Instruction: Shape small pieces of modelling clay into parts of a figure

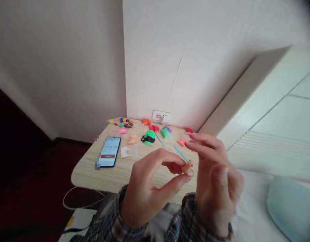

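My left hand [149, 188] is raised in front of me and pinches a small orange clay piece [188, 167] between thumb and fingertips. My right hand [215, 178] is just to its right, blurred, fingers spread and curved toward the piece, holding nothing that I can see. Behind the hands a light wooden table [91, 169] carries many small clay lumps. Among them is a green-and-black clay figure [148, 137]. A thin teal stick tool [180, 153] lies on the table just beyond my fingers.
A phone [109, 152] with a lit screen lies on the table's left part. Pink, orange, red, purple and green clay bits [127, 125] are scattered along the back. A wall socket [162, 116] sits behind. A white cable [76, 201] hangs below. White bedding [283, 205] lies at right.
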`<state>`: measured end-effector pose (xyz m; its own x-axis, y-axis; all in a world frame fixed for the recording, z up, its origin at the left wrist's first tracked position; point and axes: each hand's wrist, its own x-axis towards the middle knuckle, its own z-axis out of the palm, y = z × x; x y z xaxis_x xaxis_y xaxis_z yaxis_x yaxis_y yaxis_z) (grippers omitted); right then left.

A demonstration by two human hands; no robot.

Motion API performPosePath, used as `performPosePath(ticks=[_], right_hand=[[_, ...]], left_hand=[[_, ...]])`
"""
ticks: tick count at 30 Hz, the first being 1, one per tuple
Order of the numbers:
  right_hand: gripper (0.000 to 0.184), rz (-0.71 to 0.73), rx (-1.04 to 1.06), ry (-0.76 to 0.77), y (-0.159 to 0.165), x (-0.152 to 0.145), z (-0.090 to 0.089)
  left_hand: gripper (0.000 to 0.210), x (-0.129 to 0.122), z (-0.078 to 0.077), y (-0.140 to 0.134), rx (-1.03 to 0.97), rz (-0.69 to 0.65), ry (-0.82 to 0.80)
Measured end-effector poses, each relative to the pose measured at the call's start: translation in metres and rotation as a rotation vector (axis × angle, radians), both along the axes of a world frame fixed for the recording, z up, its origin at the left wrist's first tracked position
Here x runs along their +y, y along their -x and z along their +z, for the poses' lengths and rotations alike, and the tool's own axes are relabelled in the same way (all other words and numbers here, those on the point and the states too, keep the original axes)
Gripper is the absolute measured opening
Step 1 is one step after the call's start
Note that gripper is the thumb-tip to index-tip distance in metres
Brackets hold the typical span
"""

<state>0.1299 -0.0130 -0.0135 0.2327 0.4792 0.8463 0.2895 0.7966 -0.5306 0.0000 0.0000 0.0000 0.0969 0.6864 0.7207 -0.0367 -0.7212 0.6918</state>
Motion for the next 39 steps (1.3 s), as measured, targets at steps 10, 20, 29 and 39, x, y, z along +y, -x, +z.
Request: performPosePath(ticks=[10,20,29,39], right_hand=[[0.028,-0.003,-0.015,-0.055,0.000,-0.001,0.004],[0.028,-0.036,-0.012,-0.072,0.003,-0.002,0.003],[0.026,-0.034,-0.035,-0.098,0.002,-0.001,0.002],[0.025,-0.060,0.024,-0.084,0.006,-0.003,0.004]], left_hand=[[0.015,0.000,-0.003,0.002,-0.016,-0.036,0.014],[0.015,0.000,-0.009,0.001,-0.059,-0.109,0.004],[0.016,0.001,-0.009,0.003,-0.068,-0.110,-0.013],[0.017,-0.001,-0.011,0.003,-0.067,-0.090,-0.017]])
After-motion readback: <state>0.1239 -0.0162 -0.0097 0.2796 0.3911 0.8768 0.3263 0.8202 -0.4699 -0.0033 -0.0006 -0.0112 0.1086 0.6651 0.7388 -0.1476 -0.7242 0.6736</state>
